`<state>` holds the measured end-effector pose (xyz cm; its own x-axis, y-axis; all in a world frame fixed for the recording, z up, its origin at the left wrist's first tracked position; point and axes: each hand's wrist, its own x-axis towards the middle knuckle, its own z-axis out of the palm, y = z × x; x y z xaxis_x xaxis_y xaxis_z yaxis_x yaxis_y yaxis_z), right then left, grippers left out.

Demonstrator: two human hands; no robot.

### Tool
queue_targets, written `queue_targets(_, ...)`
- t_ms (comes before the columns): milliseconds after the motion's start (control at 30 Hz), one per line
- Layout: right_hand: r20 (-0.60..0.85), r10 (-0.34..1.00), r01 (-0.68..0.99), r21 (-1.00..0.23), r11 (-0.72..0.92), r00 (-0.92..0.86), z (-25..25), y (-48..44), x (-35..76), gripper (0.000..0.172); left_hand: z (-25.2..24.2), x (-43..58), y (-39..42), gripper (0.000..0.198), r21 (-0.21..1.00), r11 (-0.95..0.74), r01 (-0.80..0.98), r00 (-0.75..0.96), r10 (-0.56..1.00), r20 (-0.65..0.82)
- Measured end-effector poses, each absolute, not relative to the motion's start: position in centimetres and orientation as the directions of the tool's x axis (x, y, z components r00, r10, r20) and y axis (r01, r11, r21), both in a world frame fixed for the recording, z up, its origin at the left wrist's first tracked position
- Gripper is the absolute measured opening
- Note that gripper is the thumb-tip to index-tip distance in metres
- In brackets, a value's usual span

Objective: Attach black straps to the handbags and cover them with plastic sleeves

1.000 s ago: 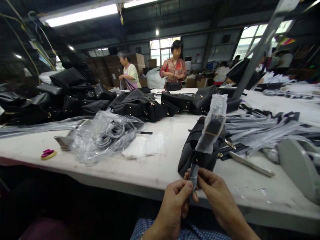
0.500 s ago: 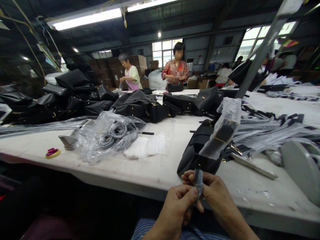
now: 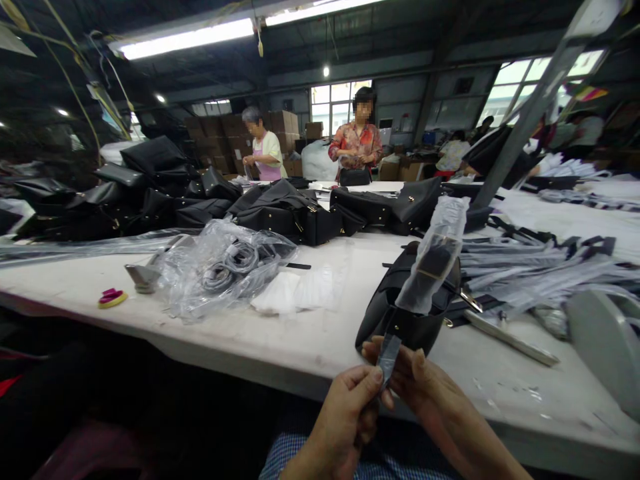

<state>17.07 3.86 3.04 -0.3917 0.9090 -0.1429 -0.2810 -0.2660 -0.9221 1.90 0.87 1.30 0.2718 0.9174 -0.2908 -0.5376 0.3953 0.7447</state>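
My left hand (image 3: 353, 400) pinches a short dark strip covered in clear plastic film (image 3: 389, 357) between thumb and fingers. Beside it, my right hand (image 3: 433, 390) has its thumb lifted away and its fingers stretched behind the strip, perhaps touching it. Just beyond both hands, a black handbag (image 3: 383, 300) with gold-coloured studs rests at the table's near edge. A plastic-wrapped band (image 3: 434, 263) stands up from the bag, and a metal clasp (image 3: 471, 300) lies at its right side.
Many black bags (image 3: 280, 210) are piled along the white table (image 3: 210, 347). Crumpled clear plastic with rolled straps (image 3: 230, 267) lies left, near a tape dispenser (image 3: 143, 277) and a pink-yellow roll (image 3: 113, 298). Wrapped straps (image 3: 545, 267) and a slanted post (image 3: 525, 110) are right. Two people stand across.
My right thumb has come off the strip and lifted, with that hand opening. My left hand keeps its pinch, slightly further left. The view has shifted a little.
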Motion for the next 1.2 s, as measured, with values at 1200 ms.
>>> queue_targets(1200, 0.31, 0.95, 0.269, -0.912, 0.311, -0.045, 29.2, 17.0, 21.5, 0.032, 2.1, -0.4, 2.1, 0.026, 0.902, -0.394, 0.177, -0.232, 0.874, 0.427)
